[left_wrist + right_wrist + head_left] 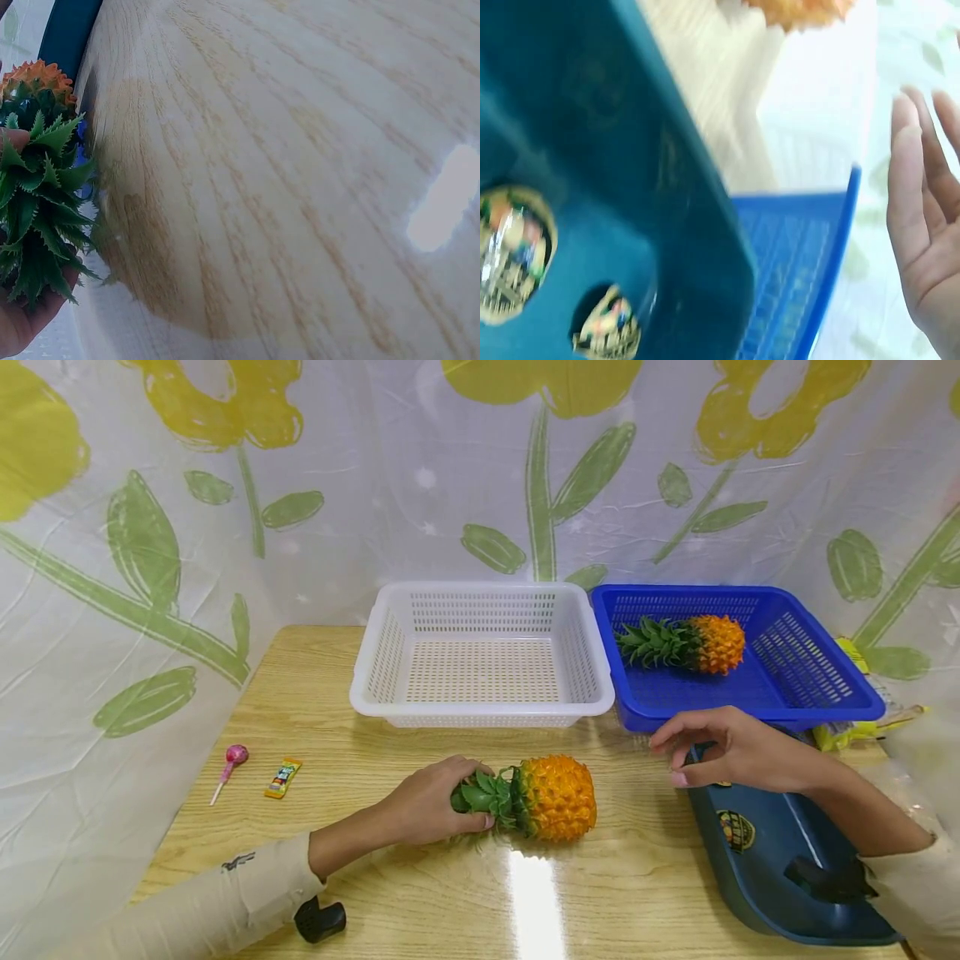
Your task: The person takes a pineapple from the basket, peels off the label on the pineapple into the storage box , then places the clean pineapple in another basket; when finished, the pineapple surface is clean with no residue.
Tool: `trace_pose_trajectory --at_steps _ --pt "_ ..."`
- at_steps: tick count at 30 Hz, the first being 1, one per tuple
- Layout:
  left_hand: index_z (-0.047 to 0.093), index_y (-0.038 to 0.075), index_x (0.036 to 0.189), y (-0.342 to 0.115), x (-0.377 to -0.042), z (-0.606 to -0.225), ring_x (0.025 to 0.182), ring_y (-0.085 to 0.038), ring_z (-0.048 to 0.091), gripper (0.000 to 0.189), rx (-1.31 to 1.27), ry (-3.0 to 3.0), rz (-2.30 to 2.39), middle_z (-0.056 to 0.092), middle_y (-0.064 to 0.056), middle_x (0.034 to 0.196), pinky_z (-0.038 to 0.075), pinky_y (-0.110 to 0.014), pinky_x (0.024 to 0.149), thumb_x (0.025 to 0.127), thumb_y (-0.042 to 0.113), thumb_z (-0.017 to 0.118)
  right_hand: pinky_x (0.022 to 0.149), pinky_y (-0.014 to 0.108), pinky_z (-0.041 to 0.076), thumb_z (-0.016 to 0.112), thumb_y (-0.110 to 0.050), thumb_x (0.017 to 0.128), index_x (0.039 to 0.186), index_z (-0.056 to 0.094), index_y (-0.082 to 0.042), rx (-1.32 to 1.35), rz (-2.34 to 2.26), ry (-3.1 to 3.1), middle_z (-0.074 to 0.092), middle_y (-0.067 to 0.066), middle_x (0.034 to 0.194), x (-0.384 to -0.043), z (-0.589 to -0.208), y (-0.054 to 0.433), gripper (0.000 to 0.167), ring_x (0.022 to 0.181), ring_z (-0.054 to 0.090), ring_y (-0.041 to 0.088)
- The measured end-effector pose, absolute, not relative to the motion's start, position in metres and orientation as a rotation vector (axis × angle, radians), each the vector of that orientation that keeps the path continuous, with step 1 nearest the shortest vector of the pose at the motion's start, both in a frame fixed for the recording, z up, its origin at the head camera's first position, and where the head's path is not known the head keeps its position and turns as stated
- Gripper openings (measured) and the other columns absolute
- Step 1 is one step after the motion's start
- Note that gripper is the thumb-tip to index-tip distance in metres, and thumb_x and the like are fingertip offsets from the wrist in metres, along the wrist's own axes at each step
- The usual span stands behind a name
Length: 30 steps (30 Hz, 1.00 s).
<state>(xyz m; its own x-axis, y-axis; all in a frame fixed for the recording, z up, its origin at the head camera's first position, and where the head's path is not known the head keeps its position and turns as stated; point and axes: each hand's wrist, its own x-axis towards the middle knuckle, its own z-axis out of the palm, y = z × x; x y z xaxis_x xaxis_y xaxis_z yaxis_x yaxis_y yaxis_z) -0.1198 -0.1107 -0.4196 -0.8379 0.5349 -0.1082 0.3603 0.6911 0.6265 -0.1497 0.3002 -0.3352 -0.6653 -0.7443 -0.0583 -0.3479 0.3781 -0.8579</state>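
My left hand (435,802) grips a toy pineapple (558,797) by its green leaves, low over the wooden table in front of the white basket. In the left wrist view the pineapple's leaves (45,202) lie between thumb and fingers. My right hand (738,750) hangs above the edge of a dark teal tub (780,860), fingers loosely bent and holding nothing. The right wrist view shows that hand (930,217) beside the blurred tub. A second pineapple (720,645) lies on its side in the blue basket (825,714).
A white basket (480,710) stands at the back, left of the blue one. On the table's left lie a pink lollipop (236,755) and a yellow wrapped candy (282,777). Round labelled packets (737,831) sit in the tub. Yellow packaging (840,735) shows behind the blue basket.
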Motion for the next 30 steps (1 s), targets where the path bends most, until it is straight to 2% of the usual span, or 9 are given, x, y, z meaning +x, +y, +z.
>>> trace_pose_trajectory --at_steps 3,8,11,21,26,28,30 --pt "0.06 0.023 0.132 -0.111 -0.12 -0.42 0.098 -0.014 0.061 0.055 0.708 2.62 0.884 0.063 0.001 0.126 0.049 -0.031 0.072 0.084 0.045 0.077 0.071 0.034 0.059 0.069 -0.004 0.094 0.127 0.064 -0.011 -0.9 -1.237 2.261 0.067 -0.002 0.116 -0.149 -0.338 0.287 0.035 0.094 0.066 0.014" --pt "0.06 0.023 0.132 -0.111 -0.121 -0.422 0.103 -0.016 0.062 0.055 0.702 2.622 0.887 0.063 0.001 0.128 0.049 -0.033 0.075 0.085 0.045 0.076 0.084 0.033 0.058 0.073 -0.011 0.092 0.128 0.063 -0.018 -0.796 -1.267 2.325 0.063 0.004 0.128 -0.148 -0.345 0.263 0.037 0.11 0.063 0.011" --pt "0.06 0.023 0.132 -0.111 -0.121 -0.422 0.104 -0.017 0.062 0.055 0.694 2.618 0.891 0.063 0.001 0.128 0.049 -0.034 0.075 0.085 0.045 0.076 0.088 0.035 0.057 0.075 -0.015 0.091 0.131 0.061 -0.018 -0.751 -1.291 2.324 0.059 0.008 0.133 -0.148 -0.35 0.251 0.042 0.115 0.06 0.017" --pt "0.06 0.025 0.133 -0.112 -0.122 -0.424 0.117 -0.024 0.061 0.054 0.673 2.604 0.897 0.061 0.001 0.132 0.051 -0.045 0.09 0.085 0.046 0.075 0.105 0.063 0.042 0.079 -0.023 0.088 0.141 0.052 -0.019 -0.72 -1.315 2.27 0.049 0.011 0.146 -0.147 -0.367 0.215 0.061 0.135 0.044 0.044" --pt "0.06 0.025 0.133 -0.112 -0.122 -0.424 0.118 -0.024 0.061 0.054 0.671 2.598 0.898 0.061 0.001 0.132 0.051 -0.046 0.091 0.086 0.047 0.075 0.103 0.073 0.036 0.082 -0.029 0.085 0.145 0.048 -0.025 -0.716 -1.275 2.243 0.034 0.012 0.156 -0.143 -0.375 0.2 0.07 0.144 0.029 0.047" --pt "0.06 0.025 0.133 -0.112 -0.122 -0.424 0.118 -0.024 0.061 0.054 0.67 2.599 0.899 0.061 0.001 0.132 0.051 -0.046 0.091 0.086 0.046 0.075 0.104 0.078 0.029 0.083 -0.032 0.083 0.147 0.047 -0.027 -0.723 -1.244 2.267 0.03 0.01 0.159 -0.142 -0.377 0.194 0.074 0.149 0.018 0.047" --pt "0.06 0.025 0.132 -0.112 -0.122 -0.425 0.118 -0.024 0.061 0.053 0.671 2.6 0.903 0.062 0.001 0.131 0.051 -0.046 0.091 0.086 0.045 0.075 0.105 0.077 0.027 0.085 -0.033 0.081 0.148 0.047 -0.027 -0.733 -1.226 2.283 0.029 0.011 0.16 -0.14 -0.38 0.189 0.077 0.149 0.018 0.047"
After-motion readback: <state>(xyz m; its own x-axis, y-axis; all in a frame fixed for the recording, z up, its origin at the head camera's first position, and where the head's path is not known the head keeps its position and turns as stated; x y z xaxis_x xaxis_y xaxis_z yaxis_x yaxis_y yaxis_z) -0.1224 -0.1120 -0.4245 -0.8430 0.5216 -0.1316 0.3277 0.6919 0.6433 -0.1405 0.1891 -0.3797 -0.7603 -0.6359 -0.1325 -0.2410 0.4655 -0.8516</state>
